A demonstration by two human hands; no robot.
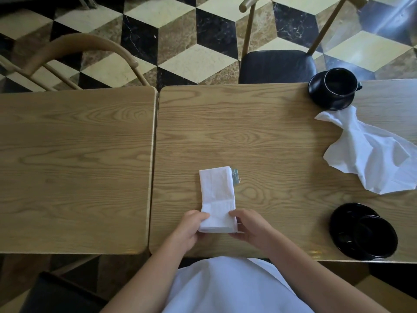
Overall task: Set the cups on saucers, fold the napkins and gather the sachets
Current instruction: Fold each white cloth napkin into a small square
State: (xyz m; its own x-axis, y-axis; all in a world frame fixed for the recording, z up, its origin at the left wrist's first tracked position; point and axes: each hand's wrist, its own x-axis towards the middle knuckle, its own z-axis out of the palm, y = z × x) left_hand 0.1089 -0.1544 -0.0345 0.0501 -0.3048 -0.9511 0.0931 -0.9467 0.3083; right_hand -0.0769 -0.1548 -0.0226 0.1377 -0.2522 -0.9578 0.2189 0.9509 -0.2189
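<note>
Tables [259, 132] abut over chequered floor [180, 41].

Two oak-grain tables [76, 168] butted together, wooden chairs [74, 48] behind, cube-patterned marble floor [180, 41]

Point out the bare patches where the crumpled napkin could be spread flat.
Free: the whole left tabletop, and the wood between the folded napkin and the crumpled napkin. Crowded: the right edge, between the far cup and near saucer.
</note>
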